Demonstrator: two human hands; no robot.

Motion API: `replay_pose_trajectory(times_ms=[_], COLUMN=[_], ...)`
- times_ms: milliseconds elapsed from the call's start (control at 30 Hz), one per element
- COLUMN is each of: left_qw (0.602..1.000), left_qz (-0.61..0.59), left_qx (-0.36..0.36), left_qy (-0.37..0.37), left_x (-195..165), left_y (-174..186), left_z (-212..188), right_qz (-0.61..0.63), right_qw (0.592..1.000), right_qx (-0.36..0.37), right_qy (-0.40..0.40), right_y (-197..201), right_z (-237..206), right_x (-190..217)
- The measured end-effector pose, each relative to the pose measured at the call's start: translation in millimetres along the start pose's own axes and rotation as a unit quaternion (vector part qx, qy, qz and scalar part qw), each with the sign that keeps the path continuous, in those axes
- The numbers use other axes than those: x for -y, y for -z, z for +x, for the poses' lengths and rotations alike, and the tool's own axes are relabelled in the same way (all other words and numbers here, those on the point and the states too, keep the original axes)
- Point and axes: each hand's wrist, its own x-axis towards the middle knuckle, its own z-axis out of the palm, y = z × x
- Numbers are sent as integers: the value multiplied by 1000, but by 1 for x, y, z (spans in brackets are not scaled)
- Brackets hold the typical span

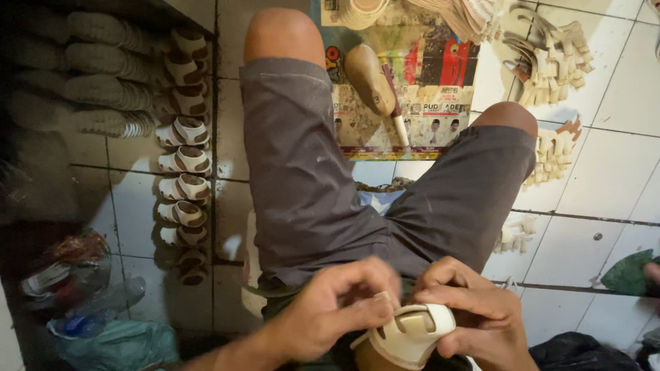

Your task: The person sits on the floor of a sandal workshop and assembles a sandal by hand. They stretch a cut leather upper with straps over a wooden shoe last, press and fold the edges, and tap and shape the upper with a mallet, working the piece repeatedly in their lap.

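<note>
Seated on a white tiled floor (605,199), knees apart, grey shorts (309,185) filling the middle of the view. Low in front, at the lap: a cream strapped sandal upper (411,334), seemingly on a form, held between both hands. Left hand (330,309) clamped on its near-left side, thumb and forefinger pinched tight at the top of a strap. Right hand (474,312) curled over the right edge, fingers closed against the upper and pressing it from above. Both hands touching the piece and nearly touching each other across it.

Between the knees, on a printed colourful sheet (405,103): a wooden shoe last (368,79) lying flat, with a light-handled tool (397,113) just beside it. Along the left, a row of finished cream-and-brown sandals (182,158) standing in line, and beside them, in shadow, stacked pale soles (103,75). Upper right: heaps of cut cream straps (553,62), another smaller pile (553,154) by the right knee. Bottom left: crumpled plastic bags (82,302) in a dim corner
</note>
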Motion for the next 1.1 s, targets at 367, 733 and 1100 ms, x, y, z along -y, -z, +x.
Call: replay_pose_trajectory(times_ms=[367, 733, 1100], left_qw=[966, 907, 954], left_qz=[-49, 402, 292], left_qx=[202, 1, -67], left_qy=[152, -128, -10], left_x=[-37, -98, -72], left_y=[6, -48, -40], left_z=[65, 0, -8], right_qz=[11, -64, -94], right_qw=[999, 998, 988], right_qx=[0, 23, 98], right_qy=[36, -15, 69], right_y=[2, -9, -9], right_z=[-9, 17, 14], right_x=[9, 30, 32])
